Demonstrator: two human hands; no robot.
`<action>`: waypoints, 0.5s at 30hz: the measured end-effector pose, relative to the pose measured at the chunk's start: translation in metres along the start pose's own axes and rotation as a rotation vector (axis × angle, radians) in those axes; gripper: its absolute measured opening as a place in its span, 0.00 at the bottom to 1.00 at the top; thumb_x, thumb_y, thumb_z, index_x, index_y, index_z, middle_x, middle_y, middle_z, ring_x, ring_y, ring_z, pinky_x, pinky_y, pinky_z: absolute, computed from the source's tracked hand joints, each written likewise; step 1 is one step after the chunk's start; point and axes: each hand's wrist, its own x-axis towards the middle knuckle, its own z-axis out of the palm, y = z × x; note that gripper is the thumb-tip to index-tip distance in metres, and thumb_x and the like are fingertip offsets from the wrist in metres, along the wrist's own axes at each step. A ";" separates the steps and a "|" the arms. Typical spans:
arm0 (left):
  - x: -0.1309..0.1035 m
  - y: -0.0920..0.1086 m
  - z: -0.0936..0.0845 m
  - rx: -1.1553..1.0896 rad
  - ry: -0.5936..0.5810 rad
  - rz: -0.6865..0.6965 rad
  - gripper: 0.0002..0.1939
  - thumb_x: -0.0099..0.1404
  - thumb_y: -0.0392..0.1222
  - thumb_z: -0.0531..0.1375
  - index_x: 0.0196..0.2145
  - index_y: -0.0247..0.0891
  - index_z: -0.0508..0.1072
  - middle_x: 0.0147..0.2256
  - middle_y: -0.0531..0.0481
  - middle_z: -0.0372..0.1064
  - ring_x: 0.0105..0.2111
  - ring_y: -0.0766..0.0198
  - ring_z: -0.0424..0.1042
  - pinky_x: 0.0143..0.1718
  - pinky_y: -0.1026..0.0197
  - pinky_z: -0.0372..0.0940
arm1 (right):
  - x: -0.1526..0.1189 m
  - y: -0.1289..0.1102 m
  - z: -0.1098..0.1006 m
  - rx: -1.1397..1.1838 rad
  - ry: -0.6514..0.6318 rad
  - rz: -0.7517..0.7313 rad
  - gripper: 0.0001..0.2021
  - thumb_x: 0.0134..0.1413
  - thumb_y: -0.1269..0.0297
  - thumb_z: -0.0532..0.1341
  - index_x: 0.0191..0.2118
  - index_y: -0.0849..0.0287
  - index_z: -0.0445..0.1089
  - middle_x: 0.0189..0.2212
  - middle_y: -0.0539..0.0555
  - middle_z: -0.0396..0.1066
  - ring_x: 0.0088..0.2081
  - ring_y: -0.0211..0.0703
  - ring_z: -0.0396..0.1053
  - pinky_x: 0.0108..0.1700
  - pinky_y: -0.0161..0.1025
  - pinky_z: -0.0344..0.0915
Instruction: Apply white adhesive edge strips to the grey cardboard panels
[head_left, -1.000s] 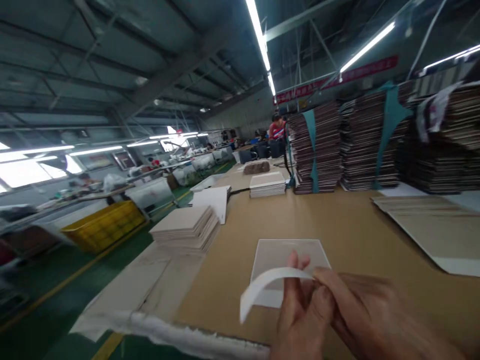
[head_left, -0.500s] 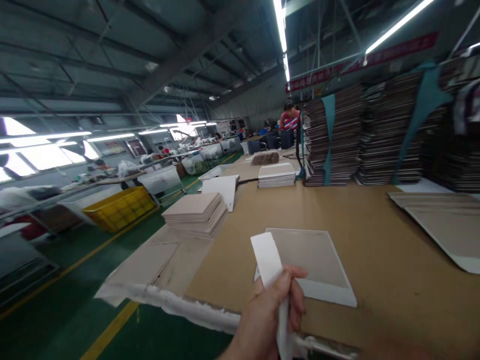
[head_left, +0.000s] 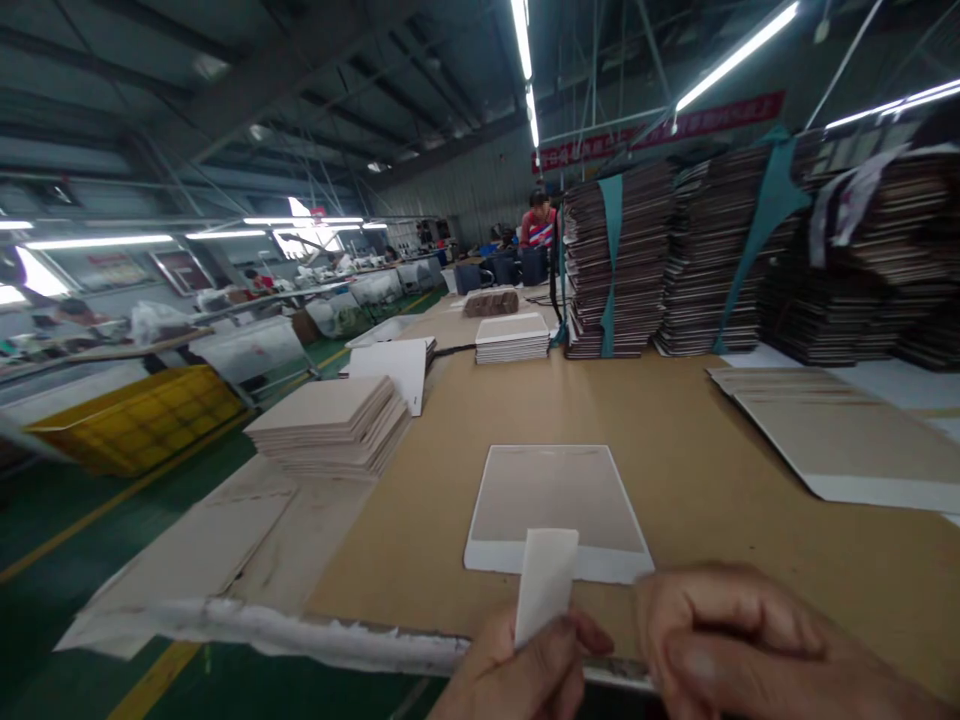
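Observation:
My left hand (head_left: 525, 672) is closed at the bottom of the view, with a white strip (head_left: 546, 580) pinched between thumb and fingers. The strip stands up from the hand, and its lower end is hidden. To the right is my right hand (head_left: 739, 640), its fingers curled in and thumb pressed to them; what it holds, if anything, does not show. Beyond both hands a grey-beige panel (head_left: 551, 495) with a white band along its near edge lies flat on the brown table (head_left: 637, 415). The strip's top overlaps that band in the view.
At left is a stack of beige boards (head_left: 330, 420), with a white board (head_left: 394, 365) behind it. Layered panels (head_left: 832, 430) lie at right. Tall bundled stacks (head_left: 637, 260) stand behind. A person (head_left: 538, 225) is at the far end. A yellow bin (head_left: 142, 420) stands left.
My right hand has come into view from the lower right, beside the left. The left hand and strip sit lower. The view has turned right, shifting the surroundings leftward.

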 end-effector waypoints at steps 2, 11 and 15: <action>-0.001 0.005 -0.013 0.325 0.204 0.113 0.27 0.66 0.65 0.57 0.42 0.38 0.80 0.24 0.53 0.68 0.25 0.64 0.65 0.31 0.64 0.60 | 0.009 0.009 -0.017 -0.248 0.219 0.050 0.23 0.69 0.43 0.52 0.35 0.57 0.72 0.31 0.52 0.71 0.35 0.41 0.70 0.39 0.36 0.69; 0.042 0.019 -0.069 1.208 0.545 0.092 0.25 0.65 0.28 0.48 0.55 0.34 0.74 0.59 0.37 0.70 0.58 0.53 0.71 0.59 0.55 0.63 | 0.028 0.096 -0.034 -1.026 0.258 0.235 0.34 0.67 0.48 0.53 0.67 0.71 0.61 0.68 0.72 0.51 0.68 0.68 0.48 0.67 0.67 0.47; 0.045 0.005 -0.076 1.200 0.521 0.163 0.27 0.66 0.31 0.46 0.59 0.33 0.71 0.61 0.42 0.69 0.61 0.56 0.68 0.64 0.55 0.58 | 0.024 0.091 -0.023 -0.945 0.192 0.303 0.37 0.70 0.45 0.49 0.71 0.71 0.53 0.70 0.70 0.39 0.70 0.63 0.37 0.69 0.63 0.41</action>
